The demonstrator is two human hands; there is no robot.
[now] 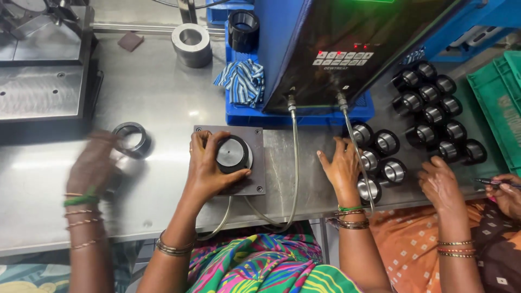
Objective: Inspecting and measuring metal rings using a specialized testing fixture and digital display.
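My left hand [209,168] grips a black ring-shaped part [232,154] seated on a square grey fixture plate [255,163] on the steel table. My right hand [341,167] lies flat with fingers spread on the table, touching the nearest of several black metal rings [386,142] standing in rows to its right. Two hoses [294,163] run from the plate up to a dark control box [347,49] with lit buttons on a blue base.
A co-worker's blurred hand [92,168] at the left reaches by a loose black ring [130,138]. Another co-worker's hands [440,184] at the right hold a pen [496,183]. More rings [429,97], a green crate [496,103], a striped cloth [242,80] and a steel ring [191,44] lie about.
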